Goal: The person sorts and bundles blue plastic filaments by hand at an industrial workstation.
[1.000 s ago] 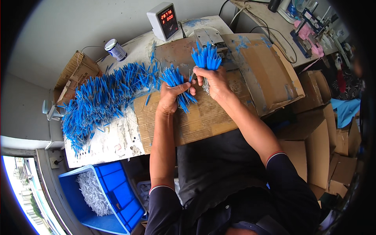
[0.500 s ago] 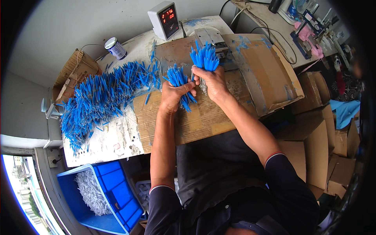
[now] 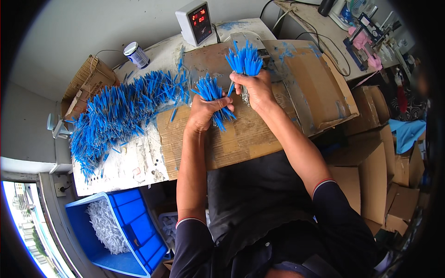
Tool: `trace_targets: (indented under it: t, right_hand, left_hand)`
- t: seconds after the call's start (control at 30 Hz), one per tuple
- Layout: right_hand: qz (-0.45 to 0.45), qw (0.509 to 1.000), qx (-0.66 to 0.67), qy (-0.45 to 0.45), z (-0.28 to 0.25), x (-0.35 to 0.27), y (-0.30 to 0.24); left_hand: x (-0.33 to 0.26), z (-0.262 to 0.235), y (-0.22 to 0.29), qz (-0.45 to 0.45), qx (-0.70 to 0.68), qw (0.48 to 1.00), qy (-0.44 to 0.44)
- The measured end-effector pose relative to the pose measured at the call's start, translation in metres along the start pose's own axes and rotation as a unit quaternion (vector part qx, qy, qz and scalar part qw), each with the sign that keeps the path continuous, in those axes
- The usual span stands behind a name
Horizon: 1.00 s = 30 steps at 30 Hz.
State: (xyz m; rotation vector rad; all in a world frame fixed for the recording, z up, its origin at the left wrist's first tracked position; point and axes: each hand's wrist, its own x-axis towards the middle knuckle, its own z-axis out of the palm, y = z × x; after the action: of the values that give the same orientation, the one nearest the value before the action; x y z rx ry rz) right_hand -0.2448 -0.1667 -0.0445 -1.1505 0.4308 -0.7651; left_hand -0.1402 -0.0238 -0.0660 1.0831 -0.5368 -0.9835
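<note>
My left hand [image 3: 204, 111] is closed round a loose bundle of thin blue sticks [image 3: 208, 88], which point different ways and poke out above and below the fist. Beside it on the right, my right hand [image 3: 257, 88] grips a neater bundle of blue sticks [image 3: 244, 60], blue ends up. Thin silvery wire ends [image 3: 245, 96] hang below that grip. A single blue stick [image 3: 231, 88] slants between the hands, by the right fingertips and left thumb. To the left lies a large heap of the same wire-ended blue sticks [image 3: 125, 109].
Under my hands lies a cardboard sheet [image 3: 185, 148] on a worn white table [image 3: 125, 171]. Behind stand a digital display box [image 3: 194, 23], a metal block and a can [image 3: 136, 55]. A blue bin [image 3: 139, 222] with white pieces is lower left; cardboard boxes [image 3: 371, 176] stand right.
My right hand has moved slightly up and right with its bundle, away from the left hand. One blue stick now shows in the gap. My left hand stays nearly in place.
</note>
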Motion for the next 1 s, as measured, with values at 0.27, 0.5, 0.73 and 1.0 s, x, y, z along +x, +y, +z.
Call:
trace_targets:
  t: [0.27,0.5,0.73,1.0]
  right_hand:
    - [-0.051,0.984,0.09,0.145,-0.017,0.036,-0.038]
    - [-0.059,0.96,0.167,0.215,-0.026,0.029,-0.032]
    - [0.042,0.941,0.257,0.216,0.01,0.0,0.019]
    - [0.129,0.963,0.193,0.14,0.027,-0.031,0.048]
  left_hand:
    - [-0.001,-0.013,-0.001,0.011,0.001,1.0,-0.02]
    - [0.008,-0.009,-0.004,0.042,-0.093,0.991,0.089]
    - [0.013,-0.011,-0.018,0.119,-0.153,0.975,0.106]
    - [0.013,-0.021,-0.008,0.188,-0.22,0.945,0.152]
